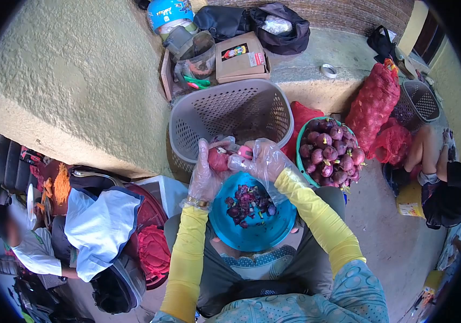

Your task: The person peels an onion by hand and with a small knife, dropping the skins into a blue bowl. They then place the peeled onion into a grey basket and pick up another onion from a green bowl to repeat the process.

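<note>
No text is legible, even on the blue helmet [169,11].

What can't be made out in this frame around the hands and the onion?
Head view only:
- Onion: mostly covered by the gloved left hand; how far it is peeled is unclear.
- Right hand: the crinkled glove hides whether it holds a tool.
- Grey basket: its bottom is hidden behind both hands.
- Blue bowl: scraps too small to identify.
</note>
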Demonstrator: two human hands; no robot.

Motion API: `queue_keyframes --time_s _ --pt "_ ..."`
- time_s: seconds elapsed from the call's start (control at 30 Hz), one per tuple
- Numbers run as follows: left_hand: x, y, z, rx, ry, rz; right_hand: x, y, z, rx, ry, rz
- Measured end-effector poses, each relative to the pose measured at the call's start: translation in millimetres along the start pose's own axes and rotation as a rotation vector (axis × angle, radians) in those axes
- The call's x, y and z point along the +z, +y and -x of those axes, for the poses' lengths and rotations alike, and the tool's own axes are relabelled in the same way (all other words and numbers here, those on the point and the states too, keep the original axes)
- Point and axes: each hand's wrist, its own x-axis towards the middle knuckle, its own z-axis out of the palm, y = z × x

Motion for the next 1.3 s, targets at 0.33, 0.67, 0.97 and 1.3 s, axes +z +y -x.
queue_keyframes --time_s 0.33,0.67,0.97,1.3 --pt "-3.3 -2.1 0.1 -0.009 -0.006 -0.044 8.4 13.9 -2.1 -0.093 0.043 0.188" --pt "-0.6 -1.6 0.7 -0.019 0.005 -0.111 4.7 12.0 -1.3 -0.091 0.002 0.164" --pt "-1.0 -1.1 1.1 -0.028 0.013 -0.123 2.4 12.0 -0.5 -0.102 -0.027 0.129" --pt "0.7 -0.7 2.0 -0.022 0.015 -0.164 6.4 16.8 -1.6 -0.145 0.031 0.186"
